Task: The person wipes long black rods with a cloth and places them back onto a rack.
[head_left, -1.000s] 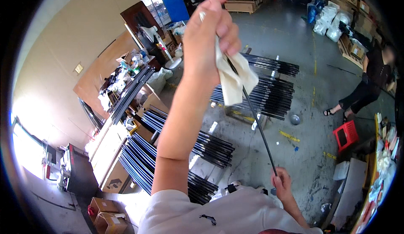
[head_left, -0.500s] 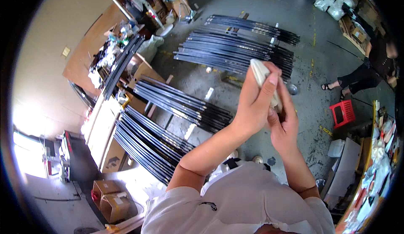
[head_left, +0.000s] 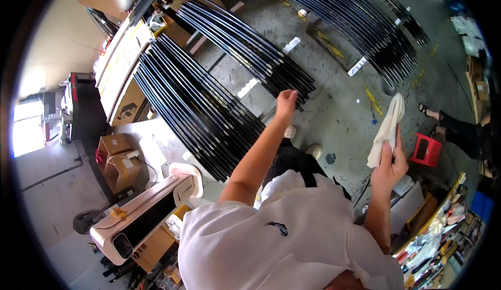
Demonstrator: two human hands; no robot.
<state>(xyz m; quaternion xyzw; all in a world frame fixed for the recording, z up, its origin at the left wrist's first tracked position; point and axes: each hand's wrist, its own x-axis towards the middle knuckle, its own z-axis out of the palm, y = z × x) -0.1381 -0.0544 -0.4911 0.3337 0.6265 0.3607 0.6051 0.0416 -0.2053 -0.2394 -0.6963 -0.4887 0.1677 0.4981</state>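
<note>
A folded white cloth [head_left: 387, 131] stands up from my right hand [head_left: 390, 167], pinched between the thumb and fingers. My left hand [head_left: 286, 104] is at the near right ends of the middle bundle of long black rods [head_left: 245, 50]. Its fingers are curled in, and what they hold, if anything, is hidden. Left of that arm, a second bundle of black rods [head_left: 193, 107] slants down toward me. A third bundle of black rods [head_left: 355, 24] lies at the far right on a low support.
At the left are cardboard boxes [head_left: 119, 157] and a long white machine [head_left: 141, 206]. A red plastic stool [head_left: 426, 149] stands at the right, near another person's legs [head_left: 459, 131]. A cluttered bench [head_left: 438, 238] runs along the lower right.
My hands, together on the cloth before, have come apart. The left moved down and left to the rod ends; the right moved right and down with the cloth. The view has shifted toward the near bundles.
</note>
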